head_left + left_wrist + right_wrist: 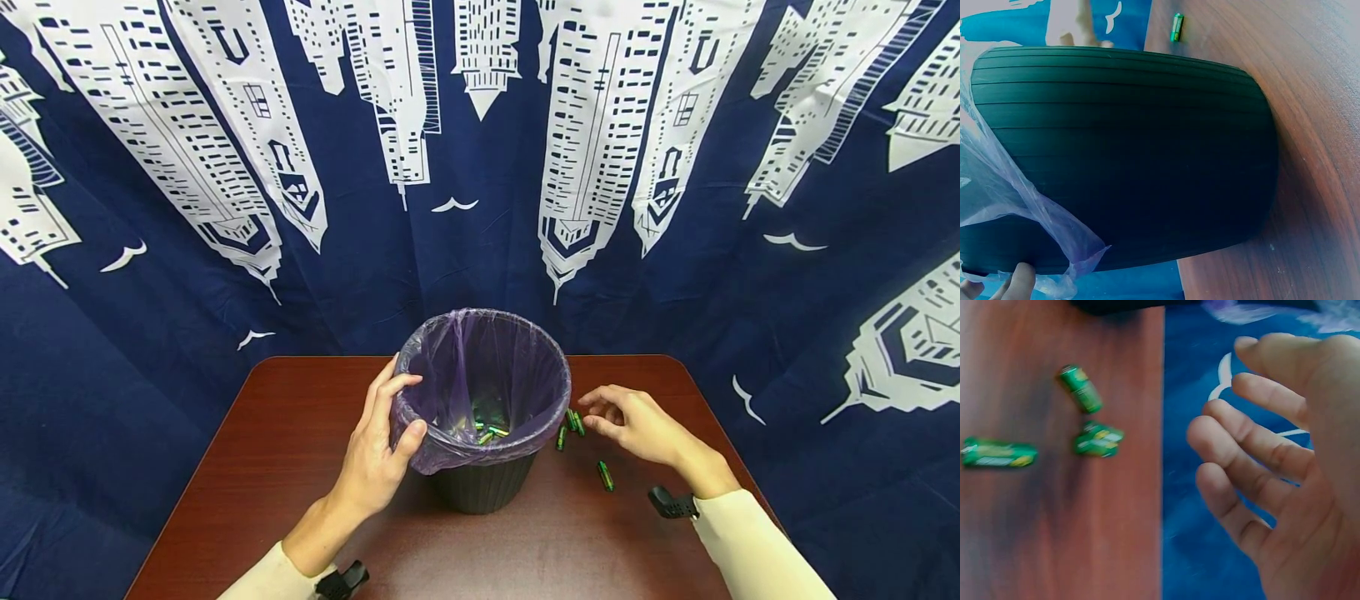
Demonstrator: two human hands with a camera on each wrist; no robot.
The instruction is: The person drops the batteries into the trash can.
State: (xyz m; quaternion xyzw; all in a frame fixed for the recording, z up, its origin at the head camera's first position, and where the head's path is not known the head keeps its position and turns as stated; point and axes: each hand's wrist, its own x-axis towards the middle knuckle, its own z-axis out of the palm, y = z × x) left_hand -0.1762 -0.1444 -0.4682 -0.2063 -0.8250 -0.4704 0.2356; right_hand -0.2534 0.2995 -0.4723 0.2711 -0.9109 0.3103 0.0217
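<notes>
A dark ribbed trash can (480, 487) stands on the table, lined with a translucent purple bag (517, 367) folded over its rim. Several green batteries (491, 434) lie at the bottom of it. My left hand (378, 454) holds the can's left rim through the bag, thumb toward the front. My right hand (637, 425) hovers right of the can with loosely bent fingers and holds nothing, as the right wrist view also shows. Below it, a few green batteries (561, 438) lie close together beside the can, and a single battery (606, 476) lies nearer the front.
The reddish-brown wooden table (300, 442) has its right edge just beyond my right hand. A dark blue cloth (480, 258) with white city buildings hangs behind and around the table. Black straps with small devices (671, 502) sit on both wrists.
</notes>
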